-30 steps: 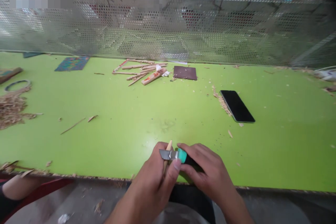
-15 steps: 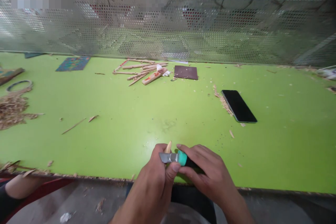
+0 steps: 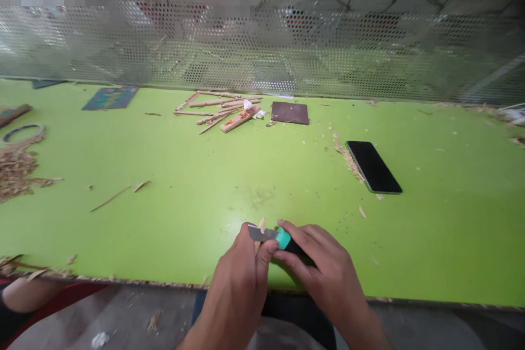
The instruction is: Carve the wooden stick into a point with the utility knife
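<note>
My left hand (image 3: 241, 273) is closed around a small pale wooden stick (image 3: 261, 224), whose tip pokes up above my fingers. My right hand (image 3: 318, 262) grips a carving knife with a teal and black handle (image 3: 284, 239). Its short steel blade (image 3: 258, 233) lies across the stick near the tip, and my left thumb presses on the blade's back. Both hands hover just over the near edge of the green table (image 3: 229, 186).
A black phone (image 3: 373, 167) lies to the right, with shavings beside it. A brown sandpaper sheet (image 3: 289, 113) and a pile of carved wooden sticks (image 3: 223, 112) sit further back. Shavings heap (image 3: 16, 169) at the left. A perforated metal screen (image 3: 287, 38) backs the table.
The blade has slid up toward the stick's tip, so less of the stick shows above it. Both hands shifted slightly forward.
</note>
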A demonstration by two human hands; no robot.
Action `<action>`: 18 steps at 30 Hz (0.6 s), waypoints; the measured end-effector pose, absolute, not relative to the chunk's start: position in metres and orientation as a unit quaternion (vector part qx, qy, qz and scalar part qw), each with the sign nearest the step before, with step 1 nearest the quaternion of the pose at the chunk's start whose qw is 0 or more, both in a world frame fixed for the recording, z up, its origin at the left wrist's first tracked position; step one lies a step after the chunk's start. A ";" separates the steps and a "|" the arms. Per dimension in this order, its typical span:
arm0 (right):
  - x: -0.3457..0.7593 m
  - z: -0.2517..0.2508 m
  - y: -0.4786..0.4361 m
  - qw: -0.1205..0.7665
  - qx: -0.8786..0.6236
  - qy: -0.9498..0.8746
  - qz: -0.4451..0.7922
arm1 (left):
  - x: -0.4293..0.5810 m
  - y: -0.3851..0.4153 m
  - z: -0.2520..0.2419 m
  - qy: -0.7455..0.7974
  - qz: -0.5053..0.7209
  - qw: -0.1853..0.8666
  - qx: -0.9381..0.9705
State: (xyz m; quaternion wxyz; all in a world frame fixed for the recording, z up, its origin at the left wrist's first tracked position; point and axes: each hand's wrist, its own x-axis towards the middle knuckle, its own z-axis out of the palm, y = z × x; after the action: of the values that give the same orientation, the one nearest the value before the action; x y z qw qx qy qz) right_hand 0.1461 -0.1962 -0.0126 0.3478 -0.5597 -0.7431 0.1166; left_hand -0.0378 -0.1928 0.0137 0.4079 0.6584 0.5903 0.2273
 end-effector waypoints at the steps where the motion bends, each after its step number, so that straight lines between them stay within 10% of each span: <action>1: 0.147 -0.012 -0.195 0.351 -0.581 -0.728 0.100 | -0.038 -0.193 0.015 0.598 0.220 0.408 0.654; 18: 0.148 -0.015 -0.195 0.331 -0.511 -0.780 0.145 | -0.050 -0.186 0.016 0.568 0.207 0.481 0.635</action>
State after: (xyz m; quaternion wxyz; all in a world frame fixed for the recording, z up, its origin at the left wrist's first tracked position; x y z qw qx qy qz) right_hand 0.1485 -0.1951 -0.0149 0.3314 -0.5112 -0.7797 0.1447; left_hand -0.0502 -0.1858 0.0163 0.4812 0.6350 0.5680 0.2066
